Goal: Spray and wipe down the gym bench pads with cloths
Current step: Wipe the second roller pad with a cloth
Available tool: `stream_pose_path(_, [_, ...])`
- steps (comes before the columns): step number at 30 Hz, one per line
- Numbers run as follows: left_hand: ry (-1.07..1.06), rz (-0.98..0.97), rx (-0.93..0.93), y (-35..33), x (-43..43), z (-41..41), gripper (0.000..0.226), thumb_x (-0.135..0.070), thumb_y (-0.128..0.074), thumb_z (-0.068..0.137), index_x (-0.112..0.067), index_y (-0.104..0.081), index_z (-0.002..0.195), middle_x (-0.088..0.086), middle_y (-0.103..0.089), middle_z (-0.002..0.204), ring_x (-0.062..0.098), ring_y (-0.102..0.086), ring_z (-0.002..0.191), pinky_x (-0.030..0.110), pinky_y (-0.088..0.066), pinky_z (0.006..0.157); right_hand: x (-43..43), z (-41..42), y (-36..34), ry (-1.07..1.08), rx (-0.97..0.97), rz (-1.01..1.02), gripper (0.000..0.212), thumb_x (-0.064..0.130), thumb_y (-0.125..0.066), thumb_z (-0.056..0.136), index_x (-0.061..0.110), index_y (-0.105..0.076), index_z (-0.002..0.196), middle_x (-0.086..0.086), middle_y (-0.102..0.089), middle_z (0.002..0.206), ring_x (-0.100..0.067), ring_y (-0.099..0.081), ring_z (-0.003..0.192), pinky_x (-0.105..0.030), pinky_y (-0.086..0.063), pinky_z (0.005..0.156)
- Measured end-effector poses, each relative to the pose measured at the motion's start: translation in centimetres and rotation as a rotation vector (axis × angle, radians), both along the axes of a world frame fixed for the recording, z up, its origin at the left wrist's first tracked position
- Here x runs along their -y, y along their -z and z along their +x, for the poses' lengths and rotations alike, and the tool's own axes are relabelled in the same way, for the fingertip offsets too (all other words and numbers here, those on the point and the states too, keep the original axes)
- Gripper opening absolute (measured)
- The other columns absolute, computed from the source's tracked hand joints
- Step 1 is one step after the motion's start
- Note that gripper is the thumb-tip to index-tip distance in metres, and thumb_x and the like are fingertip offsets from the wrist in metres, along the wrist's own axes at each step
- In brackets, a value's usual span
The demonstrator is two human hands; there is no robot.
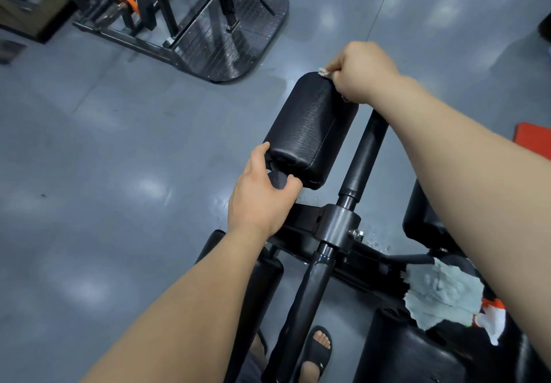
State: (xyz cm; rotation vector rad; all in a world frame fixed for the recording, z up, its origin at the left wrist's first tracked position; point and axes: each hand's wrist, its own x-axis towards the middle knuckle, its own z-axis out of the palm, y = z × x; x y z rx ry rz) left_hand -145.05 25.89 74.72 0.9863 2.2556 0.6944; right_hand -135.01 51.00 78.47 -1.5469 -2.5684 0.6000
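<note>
The pad (310, 126), a black padded roller, lies between the two hands. Its long axis runs from the left hand (262, 200) at the near end away and a little rightward to the right hand (362, 72) at the far end.

The right hand is closed in a fist and pinches a small pale cloth (323, 72) against the far top corner of the pad. Only a scrap of the cloth shows past the knuckles. From this hand the whole length of the pad stretches back toward the person. So a wipe would most likely be a pull along that axis toward the left hand, or a turn round the roller's curve.

The left hand is curled round the near end. Its thumb is on the pad's left edge and its fingers wrap a round stub below. I judge it is steadying the roller so that it does not spin under the cloth.

Just right of the pad, and nearly parallel to it, a black post (362, 156) runs under the right forearm. Farther back, near the right elbow, a spare cloth (444, 293) lies crumpled on a seat cushion (402, 353), touching an orange and white thing (492, 317) that I cannot identify. The grey floor (119, 144) lies beyond the left hand.
</note>
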Motion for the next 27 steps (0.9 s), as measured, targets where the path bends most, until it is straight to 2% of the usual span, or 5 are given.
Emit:
stream_pose_path(12, [-0.002, 0.005, 0.007, -0.4, -0.1, 0.1, 0.074, -0.055, -0.059, 0.078, -0.048, -0.027, 0.144, -0.017, -0.050, 0.139, 0.014, -0.057, 0.111, 0.045, -0.052, 0.092, 2.8, 0.9, -0.6, -0.333, 0.071, -0.120, 0.023, 0.036, -0.058, 0.100, 0.041, -0.076, 0.112, -0.004, -0.074, 0.085, -0.018, -0.065, 0.080, -0.028, -0.046, 0.073])
stream_pose_path(17, [0.007, 0.013, 0.013, -0.6, 0.0, 0.1, 0.075, -0.055, -0.058, 0.078, -0.047, -0.026, 0.146, -0.019, -0.049, 0.141, 0.011, -0.056, 0.114, 0.045, -0.052, 0.095, 0.7, 0.8, -2.9, -0.194, 0.026, -0.128, 0.019, 0.033, -0.060, 0.097, 0.034, -0.076, 0.108, 0.002, -0.071, 0.074, -0.022, -0.070, 0.087, -0.028, -0.050, 0.077])
stream_pose_path(21, [0.006, 0.007, 0.011, -0.5, 0.0, 0.0, 0.075, -0.055, -0.058, 0.079, -0.046, -0.026, 0.147, -0.019, -0.049, 0.140, 0.013, -0.057, 0.112, 0.045, -0.053, 0.093, -0.1, -0.3, -2.0, -0.163, 0.114, -0.105, 0.052, 0.014, -0.046, 0.092, 0.038, -0.063, 0.135, -0.007, -0.056, 0.121, -0.032, -0.058, 0.115, -0.038, -0.047, 0.105])
stream_pose_path(24, [0.003, 0.007, 0.010, -0.3, 0.0, -0.1, 0.076, -0.056, -0.059, 0.079, -0.045, -0.026, 0.147, -0.019, -0.050, 0.141, 0.013, -0.057, 0.114, 0.045, -0.052, 0.094, 1.4, -0.5, -1.5, -0.250, 0.186, -0.116, 0.058, 0.012, -0.045, 0.089, 0.040, -0.058, 0.138, -0.002, -0.033, 0.116, -0.033, -0.054, 0.096, -0.042, -0.049, 0.100])
stream_pose_path(27, [-0.002, 0.011, 0.005, -0.3, 0.1, 0.0, 0.076, -0.055, -0.060, 0.080, -0.045, -0.026, 0.147, -0.018, -0.049, 0.144, 0.013, -0.056, 0.116, 0.043, -0.051, 0.095, 3.4, -0.7, -1.6, -0.353, 0.226, -0.083, 0.052, 0.009, -0.046, 0.088, 0.031, -0.062, 0.133, -0.004, -0.034, 0.113, -0.033, -0.054, 0.087, -0.042, -0.052, 0.091])
